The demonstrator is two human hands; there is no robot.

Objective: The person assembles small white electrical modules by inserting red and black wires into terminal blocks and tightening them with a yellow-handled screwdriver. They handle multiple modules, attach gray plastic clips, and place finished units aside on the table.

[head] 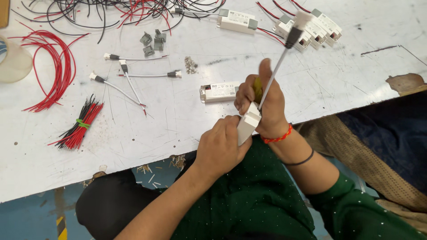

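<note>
My left hand [220, 144] grips a small white rectangular box [247, 125] at the table's front edge. A white cable [275, 73] with a black and white plug at its far end rises from the top of the box. My right hand [262, 104] is closed around a yellow-green tool handle [257, 89], held against the top of the box beside the cable. A red thread band and a dark band circle my right wrist.
Another white box [219, 92] lies on the white table [178, 129] just beyond my hands. Several more white boxes [311, 26] sit at the back right, with short plugged cables [133, 75], grey clips [152, 42], red wire loops [53, 71], a tied wire bundle [80, 124], and a tape roll [11, 60].
</note>
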